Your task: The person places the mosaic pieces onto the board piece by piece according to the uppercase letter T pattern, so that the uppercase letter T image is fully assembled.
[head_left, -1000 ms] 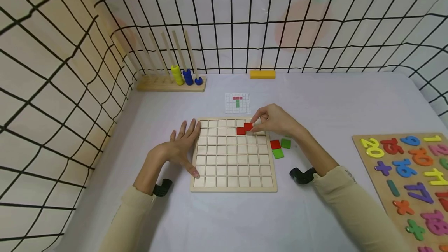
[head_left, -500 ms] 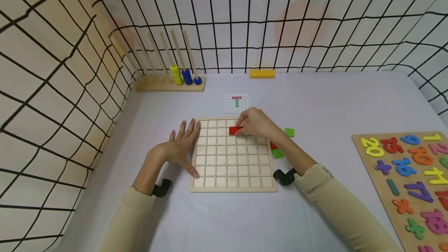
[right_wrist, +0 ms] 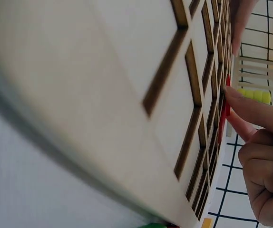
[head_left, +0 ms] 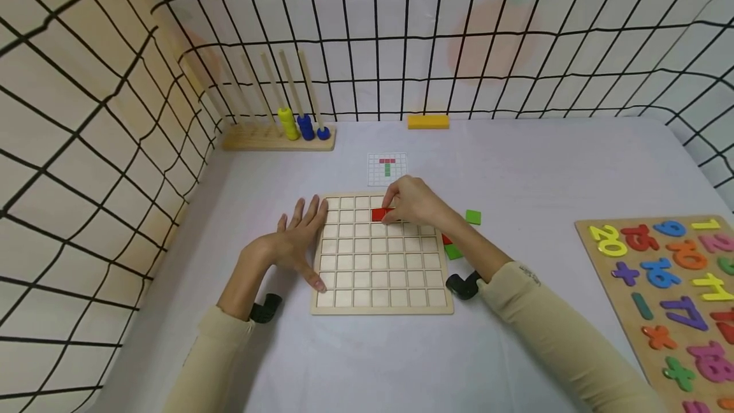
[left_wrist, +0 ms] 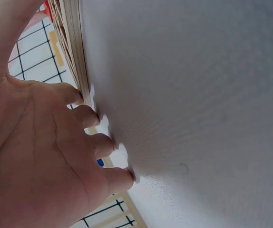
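A wooden grid board (head_left: 381, 285) lies on the grey table in front of me. My right hand (head_left: 414, 202) is over its far rows, and its fingertips pinch a red square tile (head_left: 381, 214) against the board (right_wrist: 165, 85); the tile's red edge (right_wrist: 227, 102) shows beside the fingers in the right wrist view. My left hand (head_left: 299, 234) lies flat and spread on the table against the board's left edge, its fingers (left_wrist: 98, 142) pressed on the table surface. Part of a second red tile (head_left: 446, 239) and two green tiles (head_left: 473, 217) (head_left: 453, 251) lie just right of the board.
A small pattern card (head_left: 387, 168) lies beyond the board. A peg rack with yellow and blue rings (head_left: 278, 132) stands at the back left, a yellow block (head_left: 427, 122) at the back. A number puzzle board (head_left: 671, 273) fills the right side. Wire mesh walls surround the table.
My right hand has moved left along the board's far rows with the red tile. One green tile now lies farther back. The left hand has stayed put.
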### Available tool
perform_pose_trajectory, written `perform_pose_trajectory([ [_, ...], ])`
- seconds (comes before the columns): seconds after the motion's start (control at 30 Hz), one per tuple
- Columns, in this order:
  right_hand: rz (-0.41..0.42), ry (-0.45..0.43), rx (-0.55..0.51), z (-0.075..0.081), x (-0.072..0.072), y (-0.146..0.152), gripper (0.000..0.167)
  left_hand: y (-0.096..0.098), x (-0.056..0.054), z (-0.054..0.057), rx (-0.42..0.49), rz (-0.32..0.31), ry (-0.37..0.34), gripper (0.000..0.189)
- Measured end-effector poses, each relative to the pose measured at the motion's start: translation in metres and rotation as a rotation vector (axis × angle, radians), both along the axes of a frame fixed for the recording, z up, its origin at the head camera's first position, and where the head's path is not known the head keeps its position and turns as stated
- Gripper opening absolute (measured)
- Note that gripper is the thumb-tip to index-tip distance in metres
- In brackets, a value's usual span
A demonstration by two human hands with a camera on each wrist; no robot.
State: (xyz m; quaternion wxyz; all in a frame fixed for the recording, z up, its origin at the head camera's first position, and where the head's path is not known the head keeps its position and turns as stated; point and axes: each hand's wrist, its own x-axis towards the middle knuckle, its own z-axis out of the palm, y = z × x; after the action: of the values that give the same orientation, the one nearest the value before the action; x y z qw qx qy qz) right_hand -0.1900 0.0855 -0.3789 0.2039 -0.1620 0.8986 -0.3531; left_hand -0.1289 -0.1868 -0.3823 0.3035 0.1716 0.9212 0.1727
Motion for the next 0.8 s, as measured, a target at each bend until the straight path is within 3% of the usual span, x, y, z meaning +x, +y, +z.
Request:
perform_pose_trajectory([
  [0.4,0.008,0.118,-0.006,-0.004,0.0011,-0.0005,0.018,-0.0001,-0.0002,-0.0014,-0.007,0.01,0.004,0.164],
  [0.8,-0.003,0.024,-0.062,-0.0078,-0.0015,0.0069,0.025,-0.0003,0.0,-0.0009,-0.009,0.005,0.003,0.163],
])
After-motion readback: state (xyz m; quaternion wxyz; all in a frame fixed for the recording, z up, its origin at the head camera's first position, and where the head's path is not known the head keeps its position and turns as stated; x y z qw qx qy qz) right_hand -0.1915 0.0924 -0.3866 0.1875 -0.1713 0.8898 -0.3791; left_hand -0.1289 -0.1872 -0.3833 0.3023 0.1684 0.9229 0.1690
